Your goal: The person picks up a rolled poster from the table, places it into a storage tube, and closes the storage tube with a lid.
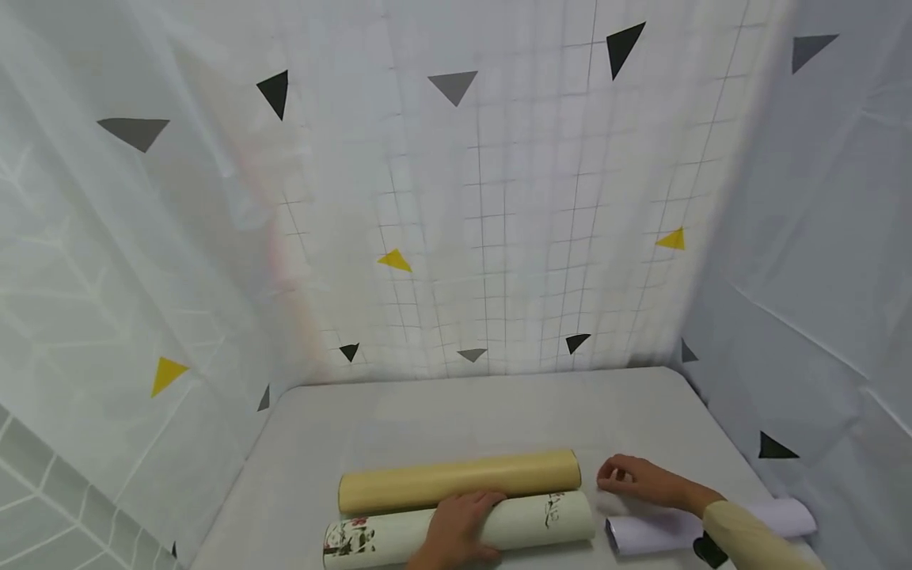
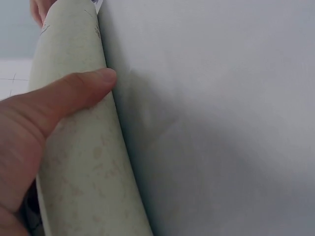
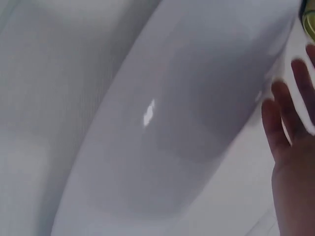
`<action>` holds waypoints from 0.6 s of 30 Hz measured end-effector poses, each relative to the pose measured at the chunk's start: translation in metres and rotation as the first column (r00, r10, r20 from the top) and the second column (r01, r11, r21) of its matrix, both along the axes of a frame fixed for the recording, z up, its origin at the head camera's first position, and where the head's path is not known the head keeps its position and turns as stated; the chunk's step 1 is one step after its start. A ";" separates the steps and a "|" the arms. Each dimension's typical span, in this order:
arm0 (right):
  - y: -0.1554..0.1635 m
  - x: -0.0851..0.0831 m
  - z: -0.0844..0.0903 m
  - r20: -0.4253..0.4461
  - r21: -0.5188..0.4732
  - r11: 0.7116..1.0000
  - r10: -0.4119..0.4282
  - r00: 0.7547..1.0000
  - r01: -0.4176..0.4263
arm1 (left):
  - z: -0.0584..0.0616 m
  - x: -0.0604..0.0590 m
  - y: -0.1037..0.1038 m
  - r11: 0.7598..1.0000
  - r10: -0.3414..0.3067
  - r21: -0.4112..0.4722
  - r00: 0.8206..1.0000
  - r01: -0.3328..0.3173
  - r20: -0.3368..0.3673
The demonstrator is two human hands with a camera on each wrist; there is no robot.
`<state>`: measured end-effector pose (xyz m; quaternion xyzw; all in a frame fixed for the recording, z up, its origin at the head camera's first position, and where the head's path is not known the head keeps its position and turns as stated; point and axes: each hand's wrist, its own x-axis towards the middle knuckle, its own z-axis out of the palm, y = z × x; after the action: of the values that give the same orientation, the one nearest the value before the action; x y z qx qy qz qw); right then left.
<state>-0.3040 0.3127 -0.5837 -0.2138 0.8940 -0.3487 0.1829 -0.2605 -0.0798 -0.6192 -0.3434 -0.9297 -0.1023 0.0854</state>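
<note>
A pale green paper roll (image 1: pixel 530 518) with dark writing and a red-and-black print lies crosswise at the table's front. My left hand (image 1: pixel 456 529) grips it near the middle; in the left wrist view the thumb (image 2: pixel 81 91) bends over its near side. Just behind lies a yellow roll (image 1: pixel 463 480), its left part close against the green one. To the right of both, my right hand (image 1: pixel 644 480) holds nothing, its fingers loosely bent. A glossy white roll (image 1: pixel 780 518) lies beneath the right forearm and fills much of the right wrist view.
The rolls lie on a white-covered table (image 1: pixel 470 412) with rounded far corners. White sheeting (image 1: pixel 527 301) with black, grey and yellow triangles hangs behind it and along both sides. A dark band (image 1: pixel 708 549) sits at the right wrist.
</note>
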 end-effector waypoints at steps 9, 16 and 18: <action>0.008 0.008 0.013 0.111 0.026 0.988 0.149 0.983 -0.152 | 0.003 -0.002 -0.001 1.000 0.004 0.027 0.991 0.000 -0.133; 0.005 0.010 0.009 0.084 0.113 0.978 0.164 0.983 -0.173 | 0.003 -0.003 0.000 0.999 0.006 0.033 0.992 -0.002 -0.123; 0.004 0.010 0.010 0.086 0.138 0.980 0.132 0.988 -0.143 | 0.003 -0.003 0.000 0.999 0.003 0.038 0.992 0.002 -0.123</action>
<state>-0.2936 0.3171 -0.5733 -0.2477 0.8923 -0.2777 0.2555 -0.2634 -0.0798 -0.6160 -0.3471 -0.9207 -0.0984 0.1491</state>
